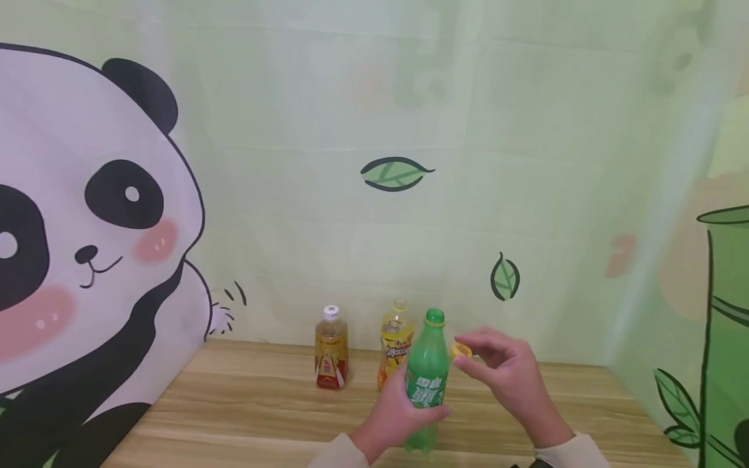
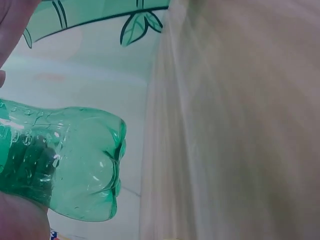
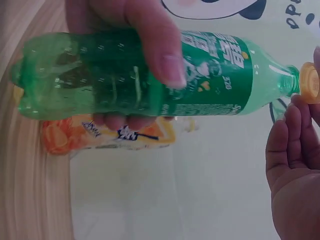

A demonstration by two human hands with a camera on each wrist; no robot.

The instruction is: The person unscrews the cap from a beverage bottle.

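Note:
In the head view my left hand [image 1: 399,411] grips a green plastic soda bottle [image 1: 427,354] round its label, nearly upright. A yellow ring circles the bottle's uncovered neck. Beside that neck, my right hand [image 1: 508,370] pinches an orange bottle cap [image 1: 461,351] between thumb and fingers. The right wrist view shows the cap [image 3: 309,82] close by the bottle's mouth; whether they touch I cannot tell. Droplets cling inside the bottle's clear lower part [image 2: 85,160] in the left wrist view, and its base appears raised off the table.
Behind the green bottle stands a yellow-labelled drink bottle [image 1: 398,331] without a cap, partly hidden. A brown drink bottle [image 1: 331,351] with a white cap is to its left. The wooden table [image 1: 251,403] ends at a printed panda backdrop [image 1: 281,260].

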